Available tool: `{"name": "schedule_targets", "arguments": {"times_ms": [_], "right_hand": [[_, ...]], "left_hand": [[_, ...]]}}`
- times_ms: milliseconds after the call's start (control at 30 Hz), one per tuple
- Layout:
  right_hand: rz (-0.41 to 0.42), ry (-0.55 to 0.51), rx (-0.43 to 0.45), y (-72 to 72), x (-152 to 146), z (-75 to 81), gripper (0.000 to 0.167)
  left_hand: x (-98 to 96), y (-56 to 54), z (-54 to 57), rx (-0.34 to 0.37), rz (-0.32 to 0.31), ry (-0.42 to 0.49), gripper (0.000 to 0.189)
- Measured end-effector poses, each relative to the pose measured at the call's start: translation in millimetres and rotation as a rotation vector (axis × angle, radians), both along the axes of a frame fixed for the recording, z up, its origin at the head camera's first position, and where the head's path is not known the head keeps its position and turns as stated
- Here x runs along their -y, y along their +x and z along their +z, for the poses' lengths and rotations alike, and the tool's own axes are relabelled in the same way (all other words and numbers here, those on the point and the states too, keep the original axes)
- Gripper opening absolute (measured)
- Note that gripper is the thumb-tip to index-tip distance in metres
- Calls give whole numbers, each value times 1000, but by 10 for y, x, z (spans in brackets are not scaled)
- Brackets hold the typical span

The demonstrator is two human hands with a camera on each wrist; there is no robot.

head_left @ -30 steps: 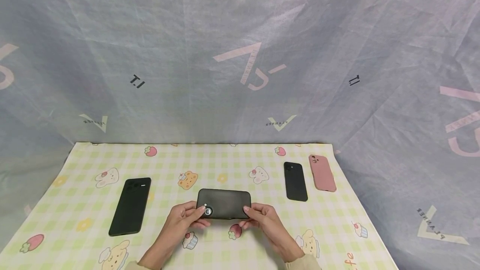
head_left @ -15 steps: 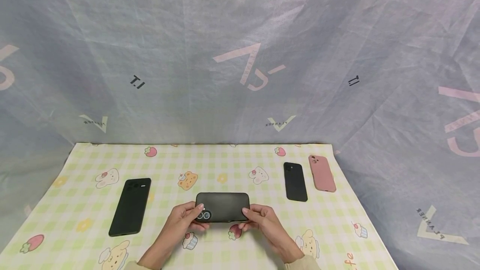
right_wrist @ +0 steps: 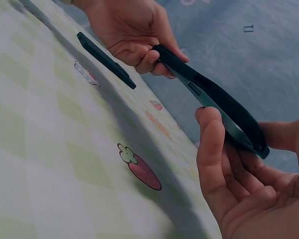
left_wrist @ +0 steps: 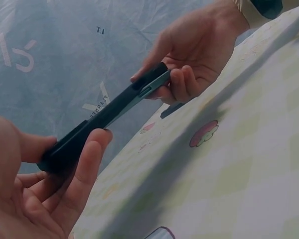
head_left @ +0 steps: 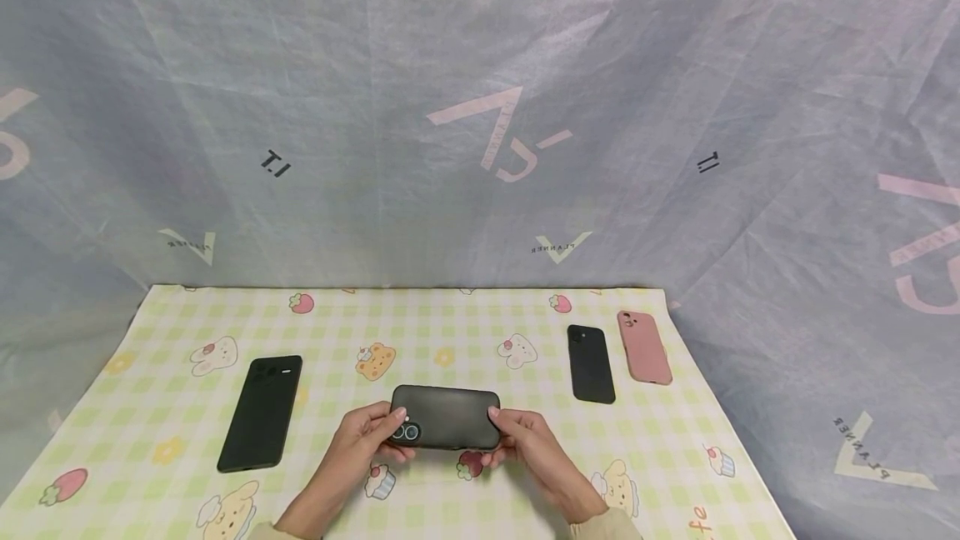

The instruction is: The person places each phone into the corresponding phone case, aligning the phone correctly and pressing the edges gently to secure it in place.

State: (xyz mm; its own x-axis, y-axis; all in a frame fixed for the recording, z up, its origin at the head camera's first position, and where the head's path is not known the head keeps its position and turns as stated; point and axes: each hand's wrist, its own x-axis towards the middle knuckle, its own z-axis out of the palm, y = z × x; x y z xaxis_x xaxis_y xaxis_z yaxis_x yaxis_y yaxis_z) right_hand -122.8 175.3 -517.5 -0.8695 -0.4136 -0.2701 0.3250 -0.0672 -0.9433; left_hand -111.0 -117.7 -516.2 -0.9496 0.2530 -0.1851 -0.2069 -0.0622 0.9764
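Note:
A dark phone case (head_left: pixel 450 417) with a phone in it is held level above the table, its back facing up. Two camera lenses show through the cutout at its left end. My left hand (head_left: pixel 366 438) grips that end, thumb on the back and fingers underneath. At the other end my right hand (head_left: pixel 529 443) pinches the case the same way. From below, the right wrist view shows the black case (right_wrist: pixel 231 107) bowed away from the phone's paler edge near the right hand. In the left wrist view the phone's edge (left_wrist: pixel 152 88) sticks out under the case at that end.
A large black phone (head_left: pixel 260 413) lies on the checked tablecloth (head_left: pixel 442 507) left of my hands. Farther right lie a smaller black phone (head_left: pixel 591 363) and a pink phone case (head_left: pixel 646 347). A grey curtain (head_left: pixel 420 148) hangs behind the table's far edge.
The phone in its case has tipped and come slightly nearer. One lens showed in the cutout at first; two show now. My right thumb has shifted slightly up on the case's corner.

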Motion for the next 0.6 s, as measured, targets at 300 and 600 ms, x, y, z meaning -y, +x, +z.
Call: {"name": "schedule_targets", "arguments": {"times_ms": [300, 600], "right_hand": [[17, -26, -36, -4, -7, -40, 34], [-17, -37, -34, 6, 24, -32, 31]], "left_hand": [[5, 2, 9, 5, 4, -18, 45], [14, -5, 28, 8, 8, -8, 46]]}}
